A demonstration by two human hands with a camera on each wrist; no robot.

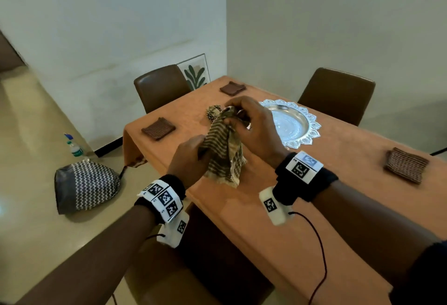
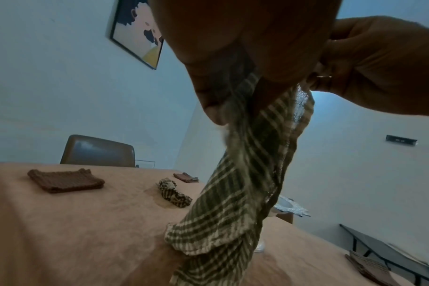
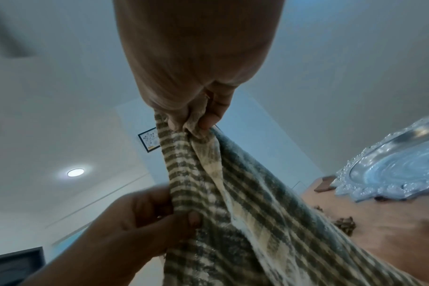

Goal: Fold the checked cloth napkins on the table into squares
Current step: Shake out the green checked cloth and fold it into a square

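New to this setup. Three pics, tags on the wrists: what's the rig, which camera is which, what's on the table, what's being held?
No robot: a person wears a head camera and one camera on each wrist. The head view looks down at both hands; the wrist views look up along the fingers. The left hand and right hand both pinch one checked napkin, lifted and still crumpled. On the table lie another crumpled checked napkin, a silver tray and three brown woven coasters, one near the left edge.

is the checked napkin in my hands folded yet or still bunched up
Still bunched, not folded: the checked napkin hangs crumpled between the left hand and right hand, lifted above the table.
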